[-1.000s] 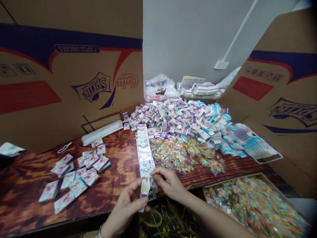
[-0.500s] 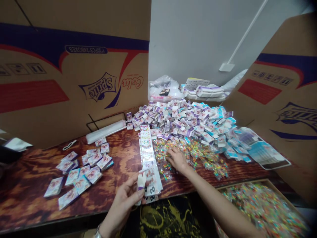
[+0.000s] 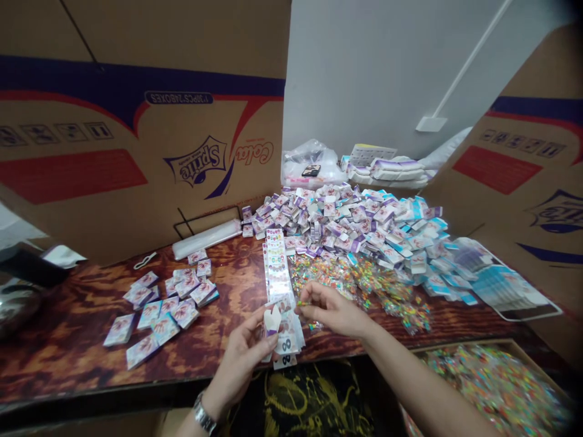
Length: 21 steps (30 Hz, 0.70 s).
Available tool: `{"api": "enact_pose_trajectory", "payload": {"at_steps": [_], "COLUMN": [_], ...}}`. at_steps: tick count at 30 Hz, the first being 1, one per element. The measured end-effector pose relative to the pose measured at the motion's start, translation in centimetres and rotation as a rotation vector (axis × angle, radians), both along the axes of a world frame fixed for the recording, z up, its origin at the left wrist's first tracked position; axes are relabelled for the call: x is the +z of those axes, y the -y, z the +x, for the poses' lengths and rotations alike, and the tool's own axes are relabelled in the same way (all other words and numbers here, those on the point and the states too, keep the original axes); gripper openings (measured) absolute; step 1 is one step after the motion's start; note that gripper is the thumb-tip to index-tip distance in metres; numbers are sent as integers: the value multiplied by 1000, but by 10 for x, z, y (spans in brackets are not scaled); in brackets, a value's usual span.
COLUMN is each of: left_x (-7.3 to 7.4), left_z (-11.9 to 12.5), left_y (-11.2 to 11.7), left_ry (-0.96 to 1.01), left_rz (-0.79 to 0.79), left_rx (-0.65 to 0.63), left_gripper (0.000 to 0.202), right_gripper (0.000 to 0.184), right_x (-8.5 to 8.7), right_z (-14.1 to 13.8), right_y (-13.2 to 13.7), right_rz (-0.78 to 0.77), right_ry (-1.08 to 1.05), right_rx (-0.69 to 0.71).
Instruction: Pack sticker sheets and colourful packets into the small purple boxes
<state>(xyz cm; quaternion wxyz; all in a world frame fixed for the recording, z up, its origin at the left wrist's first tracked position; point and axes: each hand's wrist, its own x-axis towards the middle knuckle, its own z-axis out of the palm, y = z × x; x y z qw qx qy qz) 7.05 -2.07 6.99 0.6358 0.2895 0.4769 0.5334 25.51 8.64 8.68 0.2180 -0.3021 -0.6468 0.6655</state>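
Note:
My left hand [image 3: 248, 346] is closed on a small printed carton [image 3: 272, 321] whose white end flaps stand open. Just to its right, my right hand [image 3: 330, 308] pinches a small clear packet of colourful candy [image 3: 304, 303], partly hidden by the fingers. Below and behind the carton lie stacked sticker strips [image 3: 277, 267], running away from me. Beyond my right hand spreads a heap of candy packets [image 3: 364, 282]. Farther back is a large pile of small cartons [image 3: 350, 221], purple and blue. Several closed cartons [image 3: 166, 328] lie to the left.
Large cardboard boxes [image 3: 191, 127] stand at the left and right [image 3: 514, 200]. A rolled clear plastic bundle [image 3: 207, 240] lies by the left one. An open box of candy packets [image 3: 492, 388] sits below the table's right edge. Flat cartons [image 3: 510, 285] lie at right.
My right hand has left the candy heap and come toward the left hand, now with a candy packet between its fingers. My left hand still holds the open carton. The view has shifted slightly.

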Motion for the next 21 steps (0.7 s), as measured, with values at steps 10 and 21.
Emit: {"api": "enact_pose_trajectory", "payload": {"at_steps": [10,21], "left_x": [-11,-9], "left_z": [-1,3], "left_y": [3,5], "left_ry": [-104,-105], "left_rz": [53,77], "left_rx": [5,13], "left_gripper": [64,64], "right_gripper": [13,18], "right_x": [2,6], "right_z": [-13,-19], "right_y": [6,14], "right_rz": [196,524], "right_ry": [144,276], "right_rx": [31,-70]}}
